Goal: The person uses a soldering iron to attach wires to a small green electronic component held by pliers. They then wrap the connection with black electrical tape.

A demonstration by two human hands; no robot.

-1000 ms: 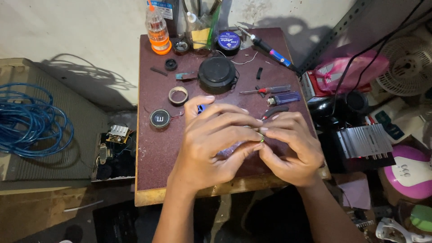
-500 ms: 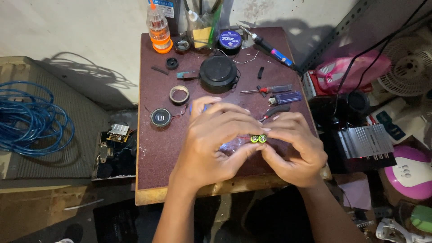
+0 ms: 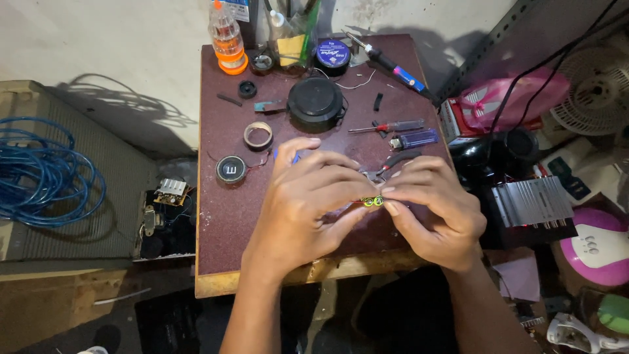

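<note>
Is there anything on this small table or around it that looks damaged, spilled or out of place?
Nothing is spilled. The hands pinch a small green-tipped part over the table. One oddity: a bare circuit board lies left of the table, off the work surface.

We have one head-worn view, looking steeply down from above, close over the small brown table (image 3: 223, 216), our forearms entering from the bottom edge, floor clutter around.
</note>
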